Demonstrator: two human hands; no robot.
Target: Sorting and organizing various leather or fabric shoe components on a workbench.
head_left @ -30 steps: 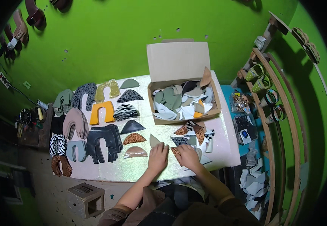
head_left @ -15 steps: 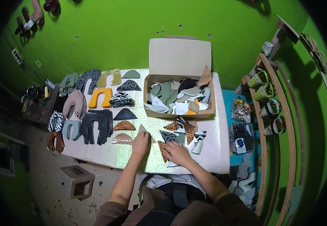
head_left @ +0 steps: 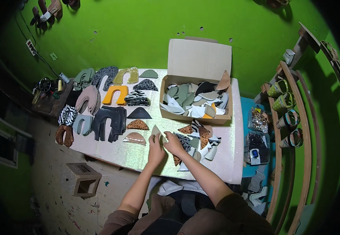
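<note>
My left hand [head_left: 155, 150] pinches a grey-beige half-moon piece of sheet material [head_left: 156, 130] over the table's near middle. My right hand [head_left: 173, 145] is beside it, fingers bent together at the piece's right side; the fingers partly hide their contact. Right of the hands lies a loose heap of cut pieces, among them a leopard-print piece [head_left: 204, 138] and a dark patterned piece [head_left: 183, 141]. To the left, half-moon pieces form a column: a tan one [head_left: 134, 138], a leopard-print one [head_left: 137, 124], a black one [head_left: 139, 113] and a zebra stack [head_left: 137, 98].
An open cardboard box [head_left: 195, 118] full of mixed cut pieces stands at the back right. Stacks of U-shaped pieces, including orange [head_left: 116, 95] and black [head_left: 108, 121], cover the table's left. A wooden rack [head_left: 295, 117] with sandals rises at right; a stool [head_left: 83, 179] stands lower left.
My right hand has left the loose heap and moved left and up to the half-moon piece by my left hand. The whole view has shifted slightly, moving the table rightward.
</note>
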